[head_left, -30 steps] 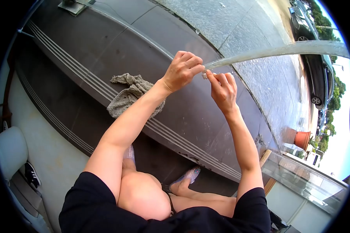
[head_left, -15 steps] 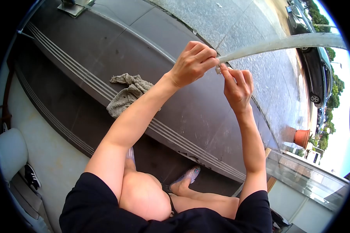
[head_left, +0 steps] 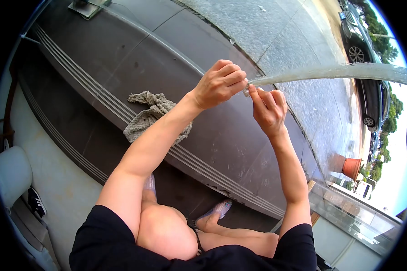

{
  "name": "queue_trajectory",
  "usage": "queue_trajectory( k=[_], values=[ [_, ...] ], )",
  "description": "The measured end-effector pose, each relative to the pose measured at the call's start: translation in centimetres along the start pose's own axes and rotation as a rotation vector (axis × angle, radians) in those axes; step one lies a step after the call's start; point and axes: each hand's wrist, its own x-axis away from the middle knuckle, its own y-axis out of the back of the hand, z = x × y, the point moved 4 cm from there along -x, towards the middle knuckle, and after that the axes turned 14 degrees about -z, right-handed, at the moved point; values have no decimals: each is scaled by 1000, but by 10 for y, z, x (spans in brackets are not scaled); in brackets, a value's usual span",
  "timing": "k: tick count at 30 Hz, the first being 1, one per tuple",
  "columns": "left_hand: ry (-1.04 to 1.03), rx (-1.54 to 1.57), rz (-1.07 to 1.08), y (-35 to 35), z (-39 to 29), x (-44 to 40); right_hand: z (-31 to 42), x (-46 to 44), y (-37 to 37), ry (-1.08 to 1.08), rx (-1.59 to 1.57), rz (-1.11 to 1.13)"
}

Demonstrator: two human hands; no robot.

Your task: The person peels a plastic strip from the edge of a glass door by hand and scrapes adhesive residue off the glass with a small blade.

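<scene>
A translucent, whitish strip [head_left: 330, 73] runs from the right edge of the view to my two hands. My left hand [head_left: 221, 84] is closed, its bent fingers at the strip's near end, which they partly hide. Close beside it, my right hand [head_left: 271, 110] is closed in a pinch, index fingertip at the strip's end. Between the fingertips a small whitish lump [head_left: 246, 92] shows; whether it is part of the strip cannot be made out. A crumpled grey-beige rag [head_left: 151, 117] lies on the dark step, below and left of my left hand.
Dark tiled steps [head_left: 135, 67] with ridged edges cross the view, with my feet on the lower one. Grey paving [head_left: 276, 36] lies beyond, with a parked dark car [head_left: 371, 106] and an orange flowerpot [head_left: 351, 168]. A glass panel [head_left: 348, 210] stands at right, a white stool-like object [head_left: 13, 176] at left.
Both hands have shifted slightly down and left in view, still together at the strip's end. The strip sits lower in view. The rag stays in place.
</scene>
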Motion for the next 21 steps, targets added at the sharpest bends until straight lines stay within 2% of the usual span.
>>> queue_trajectory(
  k=[10, 21],
  values=[
    [-87, -4, 92, -3, 7, 10, 0, 11, -10, 3, -15, -10],
    [-135, -36, 98, -6, 11, 16, 1, 16, -18, -3, -8, -17]
  ],
)
